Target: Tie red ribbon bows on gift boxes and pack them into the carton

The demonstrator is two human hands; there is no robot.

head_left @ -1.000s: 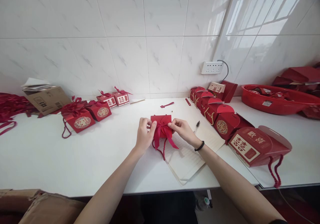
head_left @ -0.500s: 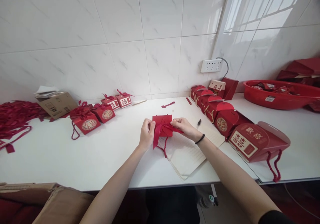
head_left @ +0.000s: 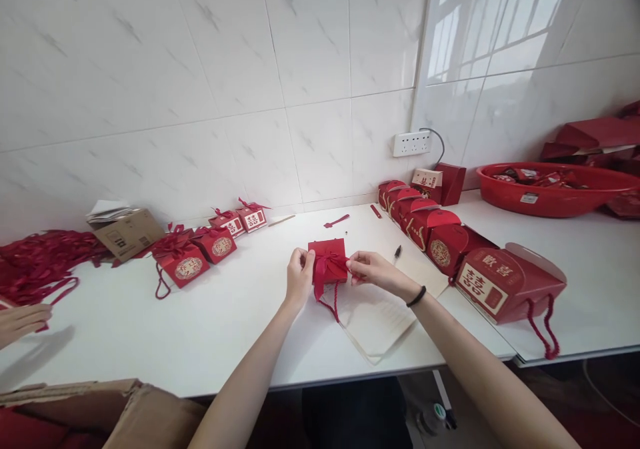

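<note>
In the middle of the head view, a small red gift box [head_left: 327, 247] stands on the white table, with a red ribbon [head_left: 320, 279] tied in a bow across it. My left hand [head_left: 299, 277] is closed at the box's left edge, the thumb on its top beside the bow. At the right side, the fingers of my right hand [head_left: 374, 269] are pinched on the ribbon's other end. A twisted red cord handle [head_left: 334, 307] hangs from the box's near side. Under it and to the right lie sheets of paper [head_left: 383, 325].
Finished-looking boxes with bows [head_left: 183, 267] stand left, near a ribbon pile [head_left: 47, 262] and a small carton [head_left: 131, 235]. Another person's hand [head_left: 23, 323] reaches in at far left. Rightward are a row of red boxes [head_left: 510, 282], a pen [head_left: 397, 254] and a red basin [head_left: 555, 199].
My right hand has drawn the ribbon end slightly away from the bow. Another person's hand has come in at the left edge. The camera's view has shifted a little.
</note>
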